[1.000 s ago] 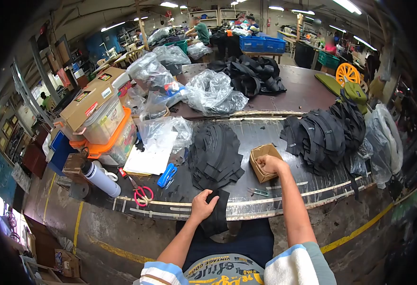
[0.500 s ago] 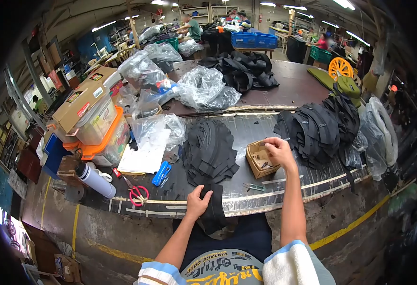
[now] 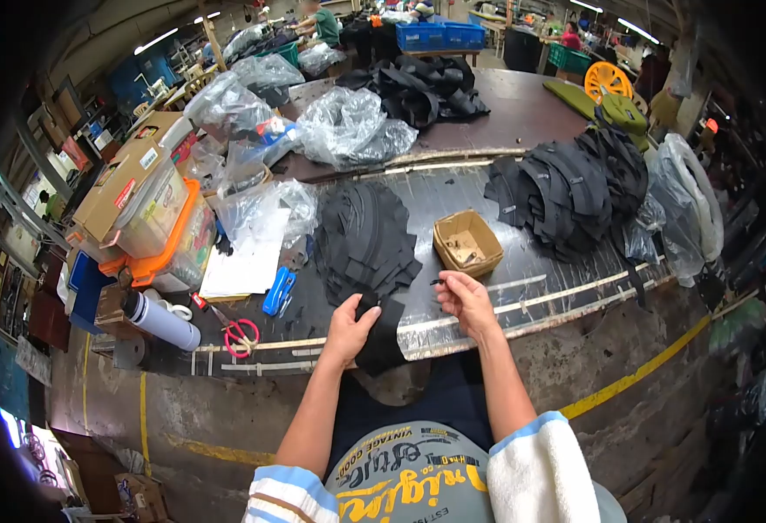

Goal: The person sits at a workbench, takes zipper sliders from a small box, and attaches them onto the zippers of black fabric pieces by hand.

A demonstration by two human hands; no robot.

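Observation:
My left hand (image 3: 352,331) is closed on a black fabric piece (image 3: 383,338) at the table's front edge, thumb on top, with the piece hanging over the edge. My right hand (image 3: 467,303) pinches a small dark piece (image 3: 438,281) between thumb and fingertips; it is too small to name. Just beyond that hand stands an open cardboard box (image 3: 467,228) with small loose bits inside. A fanned pile of black fabric pieces (image 3: 364,235) lies past my left hand. Another pile of black pieces with zippers (image 3: 553,200) is to the right.
Left on the table are pink-handled scissors (image 3: 241,338), a blue stapler (image 3: 279,291), white paper (image 3: 245,253), a bottle (image 3: 165,321) and plastic bins (image 3: 169,244). Clear plastic bags (image 3: 348,131) and black material (image 3: 418,91) lie farther back. Other people work in the background.
My right hand has come away from the cardboard box, down and left toward the fabric piece, with a small dark piece in its fingertips. My left hand keeps its hold. The view has tilted down.

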